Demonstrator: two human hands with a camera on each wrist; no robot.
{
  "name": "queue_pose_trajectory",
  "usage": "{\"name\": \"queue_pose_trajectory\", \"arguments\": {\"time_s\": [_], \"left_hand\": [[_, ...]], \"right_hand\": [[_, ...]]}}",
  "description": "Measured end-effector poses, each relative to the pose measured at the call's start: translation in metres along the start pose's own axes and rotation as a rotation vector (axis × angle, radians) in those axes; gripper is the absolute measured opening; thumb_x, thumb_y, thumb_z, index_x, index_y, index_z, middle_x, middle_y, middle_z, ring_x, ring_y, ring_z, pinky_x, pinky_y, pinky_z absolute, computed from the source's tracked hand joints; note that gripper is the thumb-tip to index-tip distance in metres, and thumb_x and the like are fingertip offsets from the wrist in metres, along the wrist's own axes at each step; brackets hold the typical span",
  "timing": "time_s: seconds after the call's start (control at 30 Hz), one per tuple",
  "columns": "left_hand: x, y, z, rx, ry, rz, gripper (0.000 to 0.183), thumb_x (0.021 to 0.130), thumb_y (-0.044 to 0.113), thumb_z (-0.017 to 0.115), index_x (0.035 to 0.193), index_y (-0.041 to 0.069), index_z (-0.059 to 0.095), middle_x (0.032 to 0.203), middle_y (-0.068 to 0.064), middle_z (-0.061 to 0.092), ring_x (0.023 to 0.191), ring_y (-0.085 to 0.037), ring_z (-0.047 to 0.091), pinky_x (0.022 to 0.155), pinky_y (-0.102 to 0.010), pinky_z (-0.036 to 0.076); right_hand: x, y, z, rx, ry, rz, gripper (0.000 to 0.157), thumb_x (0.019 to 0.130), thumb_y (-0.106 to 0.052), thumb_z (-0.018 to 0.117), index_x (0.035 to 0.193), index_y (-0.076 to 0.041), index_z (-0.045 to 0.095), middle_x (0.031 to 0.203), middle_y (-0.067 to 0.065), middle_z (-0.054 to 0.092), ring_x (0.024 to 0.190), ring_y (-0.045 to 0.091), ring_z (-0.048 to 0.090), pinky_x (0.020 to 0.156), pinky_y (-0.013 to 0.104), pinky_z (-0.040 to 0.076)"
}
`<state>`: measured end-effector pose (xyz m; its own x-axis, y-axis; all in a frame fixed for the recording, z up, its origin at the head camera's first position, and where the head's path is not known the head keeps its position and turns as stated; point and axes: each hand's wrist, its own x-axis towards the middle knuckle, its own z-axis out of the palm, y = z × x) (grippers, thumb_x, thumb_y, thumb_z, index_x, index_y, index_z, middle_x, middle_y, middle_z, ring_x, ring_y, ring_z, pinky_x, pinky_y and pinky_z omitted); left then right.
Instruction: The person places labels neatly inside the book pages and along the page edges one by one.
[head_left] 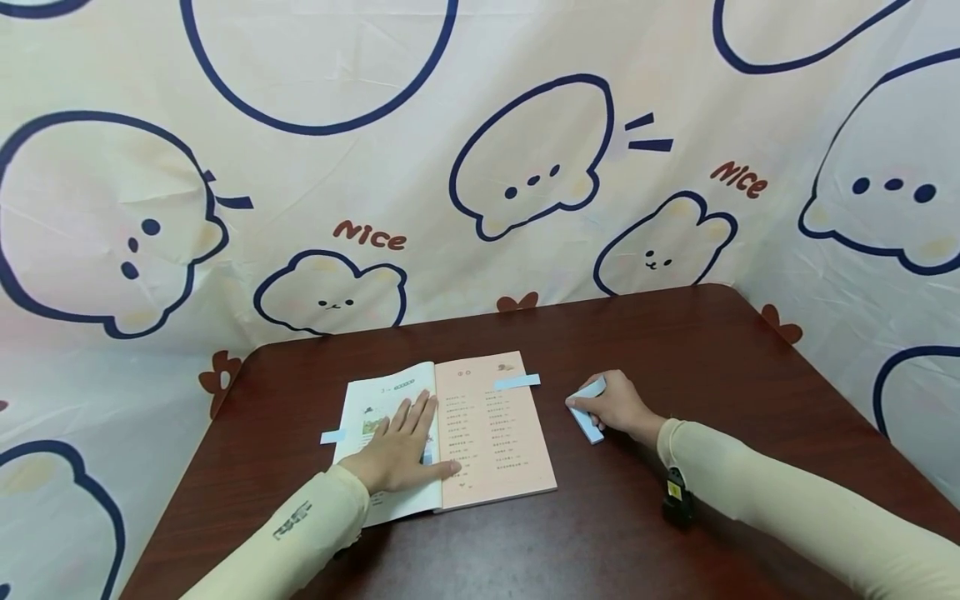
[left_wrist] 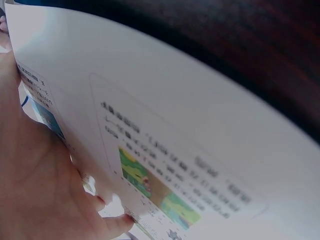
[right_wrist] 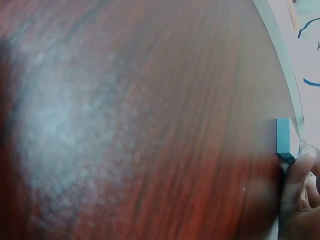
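An open book (head_left: 495,442) lies on the table, its left page white with pictures and its right page pink with lines of text. My left hand (head_left: 397,446) rests flat on it, fingers spread on the left page and thumb reaching across the fold. The left wrist view shows the left page (left_wrist: 165,90) close up beside the palm (left_wrist: 45,185). To the right of the book, my right hand (head_left: 622,408) grips a light-blue pad of narrow sticky notes (head_left: 587,423). One blue strip (head_left: 592,388) angles up from the fingers. In the right wrist view the pad (right_wrist: 286,137) looks like a thick block.
One blue sticky strip (head_left: 517,382) sticks out past the right page's edge, another (head_left: 332,437) past the left page's edge. The dark brown table (head_left: 675,333) meets a cartoon-printed cloth (head_left: 525,267) at the back and sides. A small black device (head_left: 677,500) is on the right wrist.
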<state>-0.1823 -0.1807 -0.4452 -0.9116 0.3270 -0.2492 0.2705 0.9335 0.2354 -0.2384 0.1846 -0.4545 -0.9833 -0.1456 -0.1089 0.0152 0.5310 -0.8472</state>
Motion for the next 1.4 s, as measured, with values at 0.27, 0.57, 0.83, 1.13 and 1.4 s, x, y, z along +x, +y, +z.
{"name": "queue_pose_trajectory", "arguments": {"time_s": [0.27,0.57,0.83,1.13,1.4], "left_hand": [[-0.006,0.006,-0.007,-0.023,-0.007,0.007,0.118,0.085,0.084,0.047,0.164,0.008,0.004,0.173,-0.01,-0.002,0.159,-0.041,0.004,0.122,-0.068,0.012],[-0.007,0.008,-0.011,-0.026,-0.013,0.008,0.115,0.087,0.08,0.05,0.163,0.007,0.004,0.173,-0.011,-0.001,0.158,-0.042,0.005,0.121,-0.069,0.013],[-0.006,0.006,-0.007,-0.032,-0.006,0.006,0.119,0.084,0.085,0.046,0.164,0.008,0.003,0.173,-0.01,-0.003,0.159,-0.041,0.003,0.122,-0.068,0.011],[-0.006,0.007,-0.009,-0.009,-0.03,-0.011,0.117,0.086,0.082,0.049,0.164,0.01,0.0,0.173,-0.009,-0.005,0.159,-0.04,0.001,0.123,-0.067,0.011],[-0.009,0.011,-0.013,-0.026,-0.021,-0.011,0.114,0.087,0.078,0.052,0.163,0.007,0.005,0.173,-0.011,-0.001,0.158,-0.041,0.005,0.122,-0.068,0.014]], "right_hand": [[-0.001,0.001,0.0,-0.009,0.008,-0.025,0.016,0.094,-0.012,0.071,0.088,0.001,0.065,0.055,0.001,0.053,0.045,0.011,0.05,0.047,0.023,0.043],[-0.002,0.001,0.001,-0.056,0.035,-0.046,0.03,0.097,-0.015,0.067,0.07,-0.005,0.059,0.05,-0.001,0.05,0.045,0.012,0.05,0.048,0.026,0.043],[-0.004,-0.002,0.001,-0.097,0.032,-0.049,0.026,0.097,-0.019,0.066,0.076,-0.004,0.064,0.051,0.001,0.055,0.045,0.013,0.053,0.047,0.026,0.045],[0.001,-0.001,0.004,-0.096,0.039,-0.054,0.023,0.088,-0.016,0.078,0.099,0.003,0.07,0.073,0.008,0.067,0.057,0.013,0.056,0.053,0.025,0.047],[0.002,-0.001,0.004,-0.135,0.061,-0.051,0.013,0.091,-0.012,0.073,0.089,0.0,0.073,0.085,0.012,0.071,0.077,0.016,0.06,0.071,0.028,0.049]]}}
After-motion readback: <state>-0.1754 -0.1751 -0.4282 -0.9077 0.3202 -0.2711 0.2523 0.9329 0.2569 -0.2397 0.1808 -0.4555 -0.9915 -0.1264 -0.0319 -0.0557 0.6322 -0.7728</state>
